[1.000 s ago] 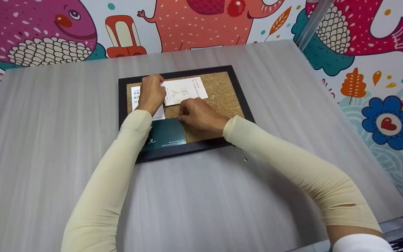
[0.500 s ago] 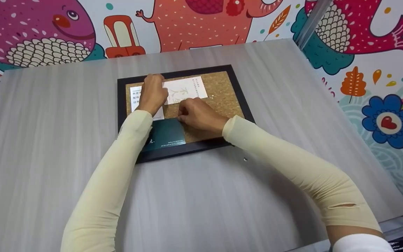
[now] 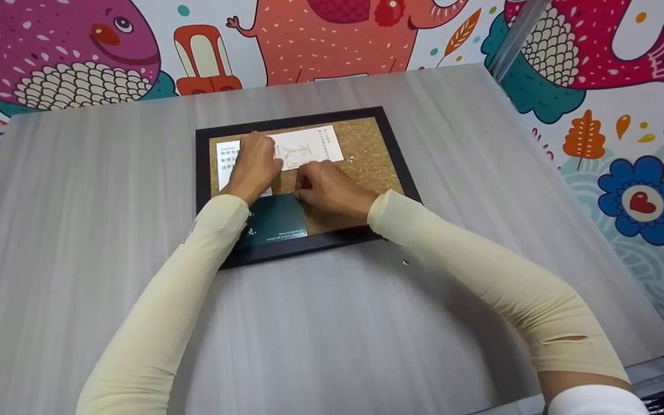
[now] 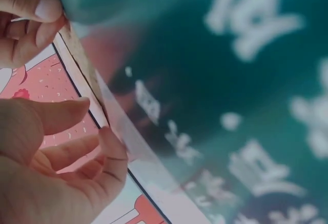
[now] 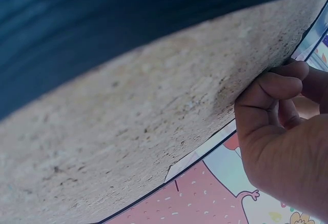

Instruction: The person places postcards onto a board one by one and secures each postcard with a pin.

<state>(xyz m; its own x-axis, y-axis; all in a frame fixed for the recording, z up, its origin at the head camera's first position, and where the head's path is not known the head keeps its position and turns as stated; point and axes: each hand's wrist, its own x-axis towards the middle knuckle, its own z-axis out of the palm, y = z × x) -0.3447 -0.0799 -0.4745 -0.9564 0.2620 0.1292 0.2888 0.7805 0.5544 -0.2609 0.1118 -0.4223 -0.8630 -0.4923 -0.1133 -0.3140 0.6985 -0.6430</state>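
Observation:
A cork board [image 3: 366, 141] in a black frame lies on the table. On it are a white card with dark writing [image 3: 227, 164], a white card with pale gold writing [image 3: 320, 145] and a dark green card [image 3: 277, 218]. My left hand [image 3: 254, 164] is over the two white cards; in the left wrist view its thumb and forefinger stand apart, with nothing between them. My right hand [image 3: 329, 187] has its fingers curled and its fingertips at the green card's upper right corner. I cannot tell what those fingertips hold.
Small clear bits [image 3: 350, 158] lie on the cork right of the gold-lettered card. A tiny shiny thing [image 3: 405, 262] lies on the grey table [image 3: 95, 230] in front of the frame. Walls with cartoon animals [image 3: 332, 40] stand behind and to the right.
My left hand has come slightly down towards me and to the right, baring more of the left white card's writing. The right hand stays at the green card's corner.

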